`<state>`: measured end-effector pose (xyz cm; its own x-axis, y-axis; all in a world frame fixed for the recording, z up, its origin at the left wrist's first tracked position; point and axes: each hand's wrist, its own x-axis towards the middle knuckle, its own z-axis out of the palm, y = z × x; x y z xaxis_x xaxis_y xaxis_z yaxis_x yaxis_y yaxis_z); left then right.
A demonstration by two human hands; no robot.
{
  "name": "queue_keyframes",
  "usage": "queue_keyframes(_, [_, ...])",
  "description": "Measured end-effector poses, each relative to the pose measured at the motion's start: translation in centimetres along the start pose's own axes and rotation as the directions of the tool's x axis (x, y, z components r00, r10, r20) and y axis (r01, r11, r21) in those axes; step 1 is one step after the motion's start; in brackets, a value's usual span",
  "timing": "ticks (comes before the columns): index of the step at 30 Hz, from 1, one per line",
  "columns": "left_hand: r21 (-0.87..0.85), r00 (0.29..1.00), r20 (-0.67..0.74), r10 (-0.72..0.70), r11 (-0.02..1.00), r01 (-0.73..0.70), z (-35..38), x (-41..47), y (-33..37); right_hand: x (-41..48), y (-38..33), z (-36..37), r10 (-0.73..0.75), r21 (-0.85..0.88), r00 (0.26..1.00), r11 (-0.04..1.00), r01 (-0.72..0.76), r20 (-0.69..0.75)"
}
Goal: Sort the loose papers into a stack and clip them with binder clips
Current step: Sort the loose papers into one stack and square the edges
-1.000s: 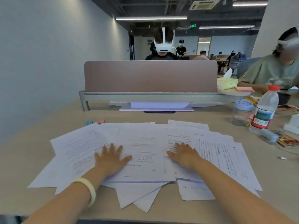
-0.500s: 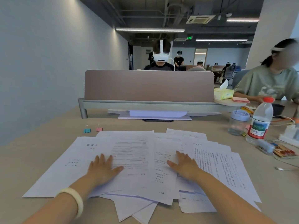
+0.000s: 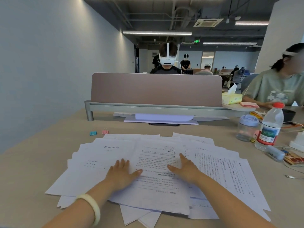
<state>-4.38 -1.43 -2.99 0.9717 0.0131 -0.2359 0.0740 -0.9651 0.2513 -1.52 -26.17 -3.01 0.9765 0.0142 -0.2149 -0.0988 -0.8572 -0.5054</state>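
Note:
Several loose white printed papers [image 3: 218,163] lie fanned and overlapping on the beige desk in front of me. My left hand [image 3: 122,174] rests flat on the sheets left of centre, fingers apart, a pale bangle on the wrist. My right hand [image 3: 185,168] lies flat on the middle sheet, fingers spread, holding nothing. Two small binder clips stand on the desk beyond the papers' far left corner: a blue binder clip [image 3: 93,132] and a pink binder clip [image 3: 105,131]. Neither hand touches them.
A desk divider [image 3: 156,88] runs across the far edge, with a flat notebook [image 3: 162,120] under it. At the right stand a water bottle [image 3: 270,127], a clear jar [image 3: 246,128], cables and a tissue box [image 3: 232,98]. People sit opposite and at the right.
Both hands have slid across the papers toward the middle, shifting the sheets; the top sheets now overlap more at the centre. The view has tilted upward.

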Motion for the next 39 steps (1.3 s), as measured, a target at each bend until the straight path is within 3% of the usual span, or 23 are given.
queue_keyframes(4, [-0.405, 0.998, 0.029, 0.060, 0.913, -0.043, -0.8, -0.3, 2.7, -1.0, -1.1, -1.3, -0.027, 0.370, 0.999, 0.928, 0.041, -0.043])
queue_keyframes(8, [-0.651, 0.998, 0.044, 0.036, 0.759, 0.001, -1.8, -0.2, 3.2, -1.6, -0.6, -3.2, 0.048, 0.777, 0.999, 0.629, -0.013, -0.022])
queue_keyframes(11, [-0.729, 0.998, 0.044, 0.053, 0.685, -0.004, -1.8, -0.2, 3.1, -1.7, -0.9, -3.4, 0.116, 0.885, 0.993, 0.459, -0.082, 0.032])
queue_keyframes(12, [-0.745, 0.997, 0.046, 0.070, 0.667, -0.013, -1.9, -0.6, 3.0, -1.8, -1.0, -3.4, 0.126, 0.870, 0.991, 0.483, -0.097, 0.040])
queue_keyframes(14, [-0.730, 0.997, 0.007, 0.080, 0.681, -0.049, -2.4, -1.0, 2.2, -2.0, -1.1, -3.1, 0.101, 0.745, 0.994, 0.661, -0.089, 0.029])
queue_keyframes(16, [-0.596, 0.994, -0.104, -0.016, 0.802, -0.049, -3.1, -0.7, -0.2, -2.1, -1.0, -3.0, 0.075, 0.566, 0.997, 0.823, -0.046, -0.028])
queue_keyframes(17, [-0.464, 0.981, -0.169, -0.094, 0.886, 0.005, -3.5, -0.3, -2.2, -2.0, -0.9, -3.2, 0.076, 0.527, 0.995, 0.849, -0.029, -0.067])
queue_keyframes(19, [-0.166, 0.940, -0.241, -0.242, 0.965, 0.206, -4.0, 0.6, -6.8, -1.9, -0.6, -3.9, 0.075, 0.556, 0.990, 0.831, 0.005, -0.122])
queue_keyframes(21, [0.047, 0.939, -0.160, -0.306, 0.947, 0.317, -3.6, 0.6, -10.0, -1.5, -0.7, -4.6, 0.069, 0.637, 0.987, 0.770, 0.038, -0.143])
queue_keyframes(22, [0.074, 0.946, -0.093, -0.311, 0.945, 0.318, -3.2, 0.6, -10.8, -1.2, -1.0, -4.8, 0.066, 0.668, 0.988, 0.743, 0.045, -0.139])
queue_keyframes(25, [0.119, 0.980, -0.019, -0.200, 0.973, 0.200, -2.6, 0.3, -10.6, -0.2, -3.2, -4.5, 0.055, 0.700, 0.990, 0.712, 0.051, -0.128])
queue_keyframes(28, [0.036, 0.993, -0.046, -0.107, 0.993, 0.109, -4.0, -0.1, -10.2, 0.8, -5.1, -4.3, 0.088, 0.626, 0.980, 0.778, 0.046, -0.181])
queue_keyframes(31, [0.083, 0.980, 0.044, -0.193, 0.978, 0.189, -4.0, -0.7, -11.6, 0.7, -4.9, -5.2, 0.109, 0.477, 0.969, 0.879, 0.010, -0.221])
queue_keyframes(34, [-0.030, 0.966, 0.019, -0.257, 0.966, 0.257, -3.5, -1.2, -12.9, -0.1, -3.0, -5.8, 0.098, 0.321, 0.981, 0.946, -0.041, -0.165])
queue_keyframes(39, [-0.185, 0.920, -0.093, -0.381, 0.914, 0.360, -5.7, 0.5, -12.7, -1.5, -1.1, -5.3, 0.093, 0.370, 0.990, 0.928, -0.046, -0.109])
